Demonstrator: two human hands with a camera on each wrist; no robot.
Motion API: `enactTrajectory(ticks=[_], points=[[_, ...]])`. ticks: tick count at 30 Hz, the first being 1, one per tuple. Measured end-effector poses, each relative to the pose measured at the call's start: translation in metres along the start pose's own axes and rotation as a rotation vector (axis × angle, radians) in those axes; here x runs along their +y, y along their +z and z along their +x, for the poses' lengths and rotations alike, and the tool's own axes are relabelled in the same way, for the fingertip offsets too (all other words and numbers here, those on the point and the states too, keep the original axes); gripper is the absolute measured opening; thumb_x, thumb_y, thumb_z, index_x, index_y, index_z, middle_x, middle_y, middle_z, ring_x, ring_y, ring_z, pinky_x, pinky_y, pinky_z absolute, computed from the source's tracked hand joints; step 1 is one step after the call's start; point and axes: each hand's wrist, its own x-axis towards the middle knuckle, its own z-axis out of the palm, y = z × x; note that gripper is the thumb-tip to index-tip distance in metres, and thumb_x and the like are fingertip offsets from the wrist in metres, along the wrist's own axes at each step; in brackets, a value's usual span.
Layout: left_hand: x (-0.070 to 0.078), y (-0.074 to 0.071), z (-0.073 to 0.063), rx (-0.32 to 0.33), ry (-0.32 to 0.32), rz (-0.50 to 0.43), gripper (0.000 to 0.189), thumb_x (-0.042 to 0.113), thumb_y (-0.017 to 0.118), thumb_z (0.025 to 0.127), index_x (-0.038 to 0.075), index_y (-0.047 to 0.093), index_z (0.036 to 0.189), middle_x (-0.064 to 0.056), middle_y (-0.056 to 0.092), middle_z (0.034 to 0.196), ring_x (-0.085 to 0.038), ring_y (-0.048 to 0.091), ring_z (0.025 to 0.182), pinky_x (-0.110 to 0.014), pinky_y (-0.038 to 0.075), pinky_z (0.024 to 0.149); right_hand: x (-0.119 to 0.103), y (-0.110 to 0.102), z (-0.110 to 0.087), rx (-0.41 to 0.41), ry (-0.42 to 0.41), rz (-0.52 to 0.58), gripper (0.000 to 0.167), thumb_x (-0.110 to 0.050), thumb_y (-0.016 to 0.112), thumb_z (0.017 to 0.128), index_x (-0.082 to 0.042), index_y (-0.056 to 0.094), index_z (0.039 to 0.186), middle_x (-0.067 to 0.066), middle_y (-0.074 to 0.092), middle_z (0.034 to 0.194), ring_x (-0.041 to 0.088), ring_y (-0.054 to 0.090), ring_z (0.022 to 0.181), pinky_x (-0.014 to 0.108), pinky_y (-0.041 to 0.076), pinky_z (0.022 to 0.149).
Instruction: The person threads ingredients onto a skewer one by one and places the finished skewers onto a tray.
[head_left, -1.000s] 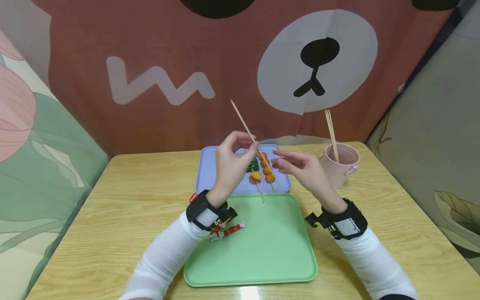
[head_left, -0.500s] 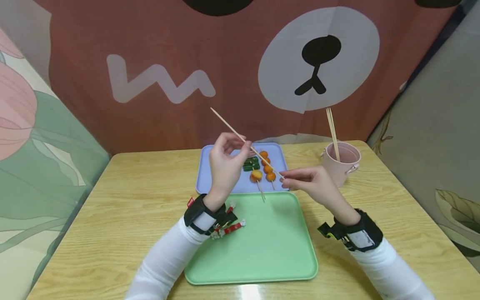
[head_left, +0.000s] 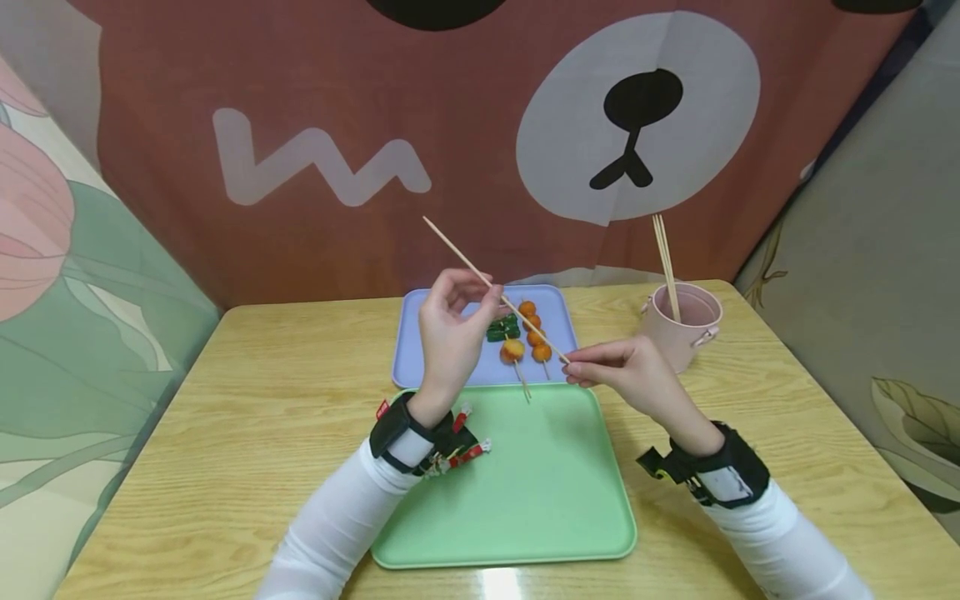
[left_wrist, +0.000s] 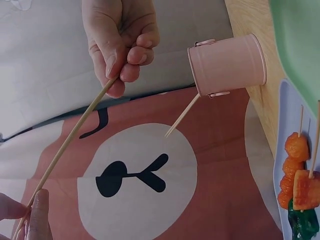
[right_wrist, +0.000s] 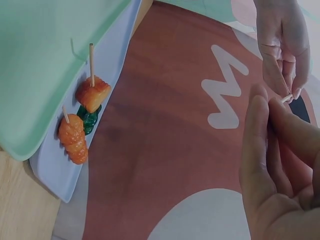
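A bare wooden skewer (head_left: 459, 252) slants through the air above the trays, its upper end to the left. My left hand (head_left: 456, 329) pinches it near its middle between thumb and fingers. At its lower right end, my right hand (head_left: 626, 371) grips the tip with thumb and fingertips. In the left wrist view the skewer (left_wrist: 70, 137) runs bare between both hands. Behind the hands, a blue tray (head_left: 408, 350) bears a skewer of orange balls (head_left: 542, 353) and another with a browned piece (head_left: 512, 350) and green pieces (head_left: 502, 328).
In front lies a green tray (head_left: 547, 492) with several red-wrapped pieces (head_left: 468, 455) at its left, partly hidden by my left wrist. A pink bucket (head_left: 678, 342) holding several skewers (head_left: 665, 262) stands at the right. A printed cloth (head_left: 315, 250) hangs behind the table (head_left: 247, 400).
My right hand has moved down and right and taken hold of the skewer's lower end. The skewer has tilted, its upper end swinging left. In the last half second little has moved.
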Motion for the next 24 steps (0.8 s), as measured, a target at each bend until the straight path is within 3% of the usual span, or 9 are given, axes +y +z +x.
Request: enactTrajectory(ticks=[4, 8, 10, 13, 24], points=[[0.004, -0.008, -0.002, -0.063, -0.045, 0.107, 0.024, 0.002, 0.067, 0.085, -0.009, 0.055, 0.104, -0.021, 0.063, 0.096, -0.017, 0.065, 0.083, -0.037, 0.058, 0.074, 0.001, -0.002, -0.001, 0.002, -0.019, 0.010, 0.024, -0.010, 0.069, 0.085, 0.006, 0.070, 0.103, 0.022, 0.071, 0.094, 0.014, 0.072, 0.077, 0.034, 0.058, 0.070], [0.006, -0.025, -0.010, -0.229, -0.101, 0.429, 0.024, 0.011, 0.073, 0.082, 0.003, 0.064, 0.102, -0.012, 0.068, 0.093, -0.014, 0.065, 0.084, -0.030, 0.056, 0.077, 0.004, -0.009, -0.004, 0.017, -0.034, -0.002, 0.023, -0.009, 0.068, 0.086, 0.005, 0.070, 0.104, 0.022, 0.071, 0.094, 0.013, 0.072, 0.078, 0.033, 0.058, 0.070], [0.005, -0.035, -0.016, -0.327, -0.109, 0.602, 0.022, 0.015, 0.075, 0.080, 0.008, 0.067, 0.099, -0.007, 0.068, 0.090, -0.014, 0.064, 0.082, -0.030, 0.055, 0.075, 0.006, -0.013, -0.006, 0.029, -0.030, -0.010, 0.022, -0.008, 0.068, 0.086, 0.006, 0.070, 0.104, 0.022, 0.071, 0.094, 0.012, 0.072, 0.077, 0.031, 0.058, 0.070], [0.003, -0.046, -0.025, -0.449, -0.118, 0.785, 0.019, 0.018, 0.077, 0.079, 0.011, 0.070, 0.095, -0.004, 0.068, 0.088, -0.015, 0.062, 0.081, -0.034, 0.054, 0.072, 0.010, -0.018, -0.008, 0.053, -0.020, -0.036, 0.023, -0.007, 0.067, 0.086, 0.008, 0.069, 0.104, 0.021, 0.071, 0.093, 0.009, 0.071, 0.076, 0.029, 0.058, 0.069], [0.002, -0.069, -0.052, -0.755, -0.194, 1.038, 0.020, 0.018, 0.081, 0.073, 0.011, 0.071, 0.088, 0.000, 0.064, 0.081, -0.016, 0.057, 0.077, -0.025, 0.045, 0.069, 0.023, -0.032, -0.017, 0.107, 0.039, -0.070, 0.024, -0.009, 0.067, 0.087, 0.009, 0.069, 0.103, 0.015, 0.073, 0.091, 0.007, 0.070, 0.076, 0.027, 0.057, 0.070]])
